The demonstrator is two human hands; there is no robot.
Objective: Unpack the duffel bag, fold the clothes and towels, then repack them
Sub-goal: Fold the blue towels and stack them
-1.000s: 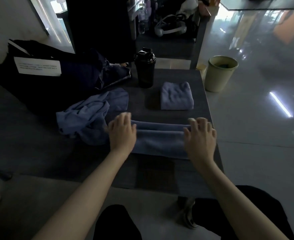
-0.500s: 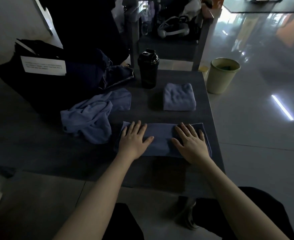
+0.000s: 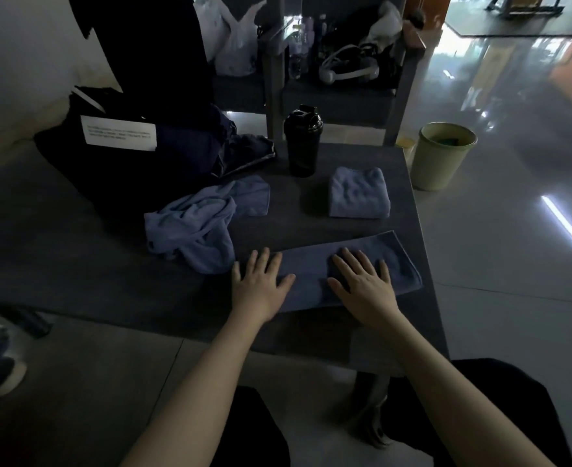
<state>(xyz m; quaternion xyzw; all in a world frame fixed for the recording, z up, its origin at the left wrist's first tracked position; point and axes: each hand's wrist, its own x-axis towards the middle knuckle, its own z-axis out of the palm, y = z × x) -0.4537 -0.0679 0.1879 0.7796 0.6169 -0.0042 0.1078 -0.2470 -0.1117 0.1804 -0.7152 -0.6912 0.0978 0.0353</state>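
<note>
While I sit at the dark table (image 3: 75,264), my left hand (image 3: 259,284) and right hand (image 3: 365,286) lie flat, fingers spread, gripping nothing, on the folded blue towel (image 3: 311,271).

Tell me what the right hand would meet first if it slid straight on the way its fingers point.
The right hand lies flat on the long towel, fingers pointing away and slightly left. Past that towel's far edge comes bare table, then probably the folded towel; the line may pass just left of it.
</note>
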